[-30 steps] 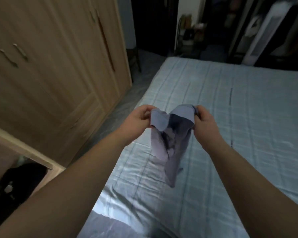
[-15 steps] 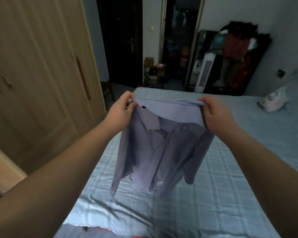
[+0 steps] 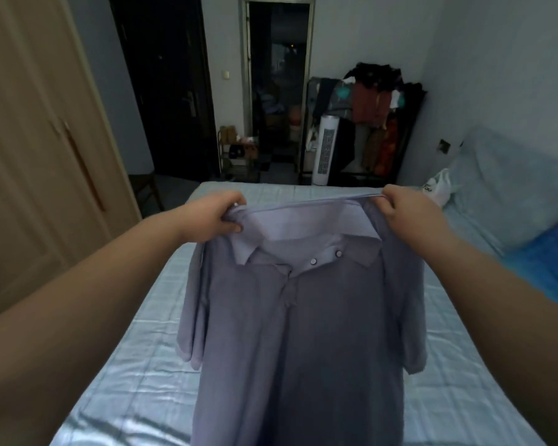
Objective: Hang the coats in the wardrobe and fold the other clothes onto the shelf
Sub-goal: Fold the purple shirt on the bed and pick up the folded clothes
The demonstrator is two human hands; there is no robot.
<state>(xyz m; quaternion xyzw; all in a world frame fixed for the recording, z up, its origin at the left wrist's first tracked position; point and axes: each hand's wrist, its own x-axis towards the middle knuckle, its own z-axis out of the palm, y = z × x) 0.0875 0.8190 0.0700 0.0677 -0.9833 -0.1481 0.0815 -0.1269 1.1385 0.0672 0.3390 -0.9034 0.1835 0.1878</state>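
Polo shirt, grey-lilac, hung in the air over the bed, the left hand and right hand each pinching a shoulder beside the collar. Laid down carelessly, the limp sleeves could fold under and the fabric bunch, spoiling the fold.
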